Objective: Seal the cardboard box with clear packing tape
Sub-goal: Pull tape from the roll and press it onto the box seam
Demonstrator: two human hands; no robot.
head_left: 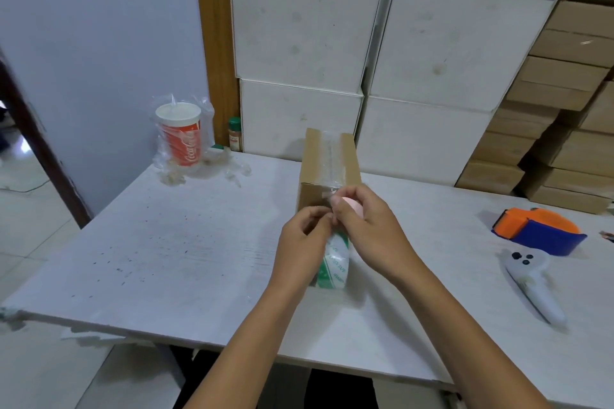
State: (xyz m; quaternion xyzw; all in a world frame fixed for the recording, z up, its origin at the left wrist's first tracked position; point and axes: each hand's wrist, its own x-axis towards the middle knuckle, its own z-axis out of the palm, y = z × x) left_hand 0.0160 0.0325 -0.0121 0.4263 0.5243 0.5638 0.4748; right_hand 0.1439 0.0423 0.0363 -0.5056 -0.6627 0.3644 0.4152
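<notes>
Both hands meet at the cardboard box (329, 173): left hand (304, 236) pinches the tape (334, 262) taut; right hand (365, 226) grips a pink object (349, 202), likely to cut; desk (166, 242) supports.

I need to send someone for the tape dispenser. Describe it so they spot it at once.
Start at the white table and go to its right side, past the cardboard box. The tape dispenser lies there near the far edge, just behind a white handheld controller. It is the only orange and blue thing on the table.
</notes>
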